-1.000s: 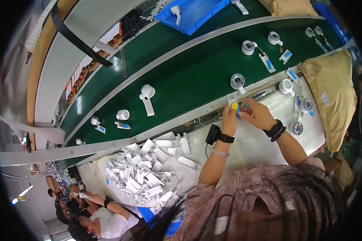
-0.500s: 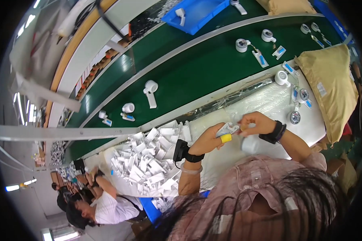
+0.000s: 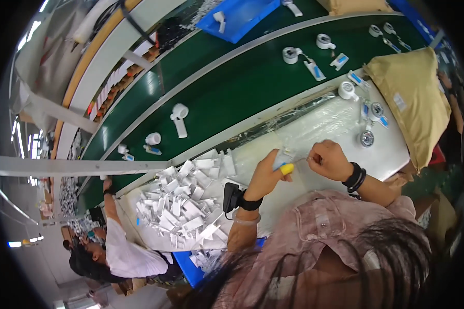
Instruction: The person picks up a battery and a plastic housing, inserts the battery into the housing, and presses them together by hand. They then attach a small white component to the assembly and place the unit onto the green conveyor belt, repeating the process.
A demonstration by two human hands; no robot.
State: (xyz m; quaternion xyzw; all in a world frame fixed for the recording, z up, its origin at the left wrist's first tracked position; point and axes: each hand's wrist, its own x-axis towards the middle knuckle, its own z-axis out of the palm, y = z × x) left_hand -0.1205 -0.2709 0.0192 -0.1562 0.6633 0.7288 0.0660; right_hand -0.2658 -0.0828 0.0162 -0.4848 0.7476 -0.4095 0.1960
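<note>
My left hand (image 3: 264, 176) is closed around a small white and light-blue plastic part (image 3: 282, 158). A yellow cover (image 3: 286, 169) wraps one of its fingertips. To the right of that part, my right hand (image 3: 328, 160) is closed in a pinch, a short gap away. Something thin seems to run from the part to the pinching fingers, too fine and blurred to name. Left of my hands spreads a heap of white plastic shells (image 3: 183, 203). Several white round fan heads (image 3: 367, 138) with wired blue-marked pieces lie on the film-covered table to the right.
Beyond the table runs a green conveyor belt (image 3: 216, 103) carrying more white fan parts (image 3: 179, 110). A blue tray (image 3: 234, 23) is at the back, a tan sack (image 3: 410, 103) at the right. A metal bar (image 3: 82, 167) crosses on the left, where a co-worker (image 3: 134, 255) reaches toward the belt.
My right hand has moved a little away from the part in my left hand. A blurred white round thing below it no longer shows. The co-worker's arm now stretches toward the belt.
</note>
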